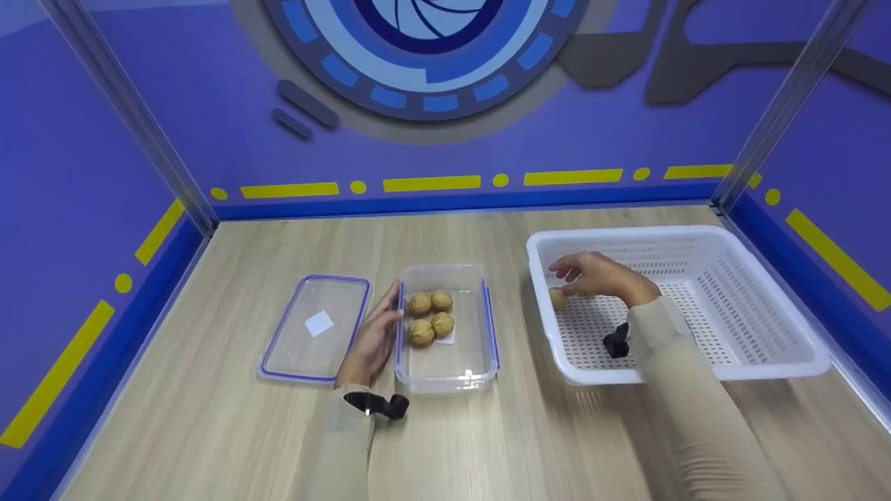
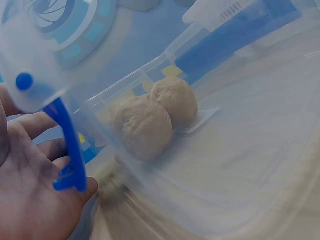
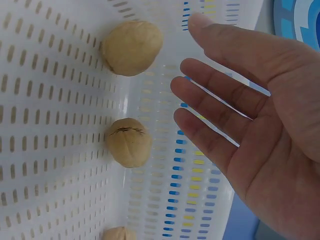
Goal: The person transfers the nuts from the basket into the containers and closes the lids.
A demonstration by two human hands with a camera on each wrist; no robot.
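Note:
My right hand (image 1: 597, 275) is inside the white basket (image 1: 773, 369), its fingers extended and holding nothing. In the right wrist view a walnut (image 3: 132, 48) lies a little way from its fingertips, a second walnut (image 3: 129, 142) lies below, and a third is cut off at the bottom edge. One walnut (image 1: 557, 298) shows beside the hand in the head view. My left hand (image 1: 374, 341) rests along the left side of a clear plastic food container (image 1: 445, 383), fingers loosely extended beside its blue latch (image 2: 75, 150). Several walnuts (image 1: 420, 332) sit together in that container.
The container's clear lid (image 1: 292, 355), with a blue seal and a white label (image 1: 319, 323), lies flat on the wooden table (image 1: 230, 424) to the left. Blue and purple panels (image 1: 445, 160) enclose the table at the back and both sides.

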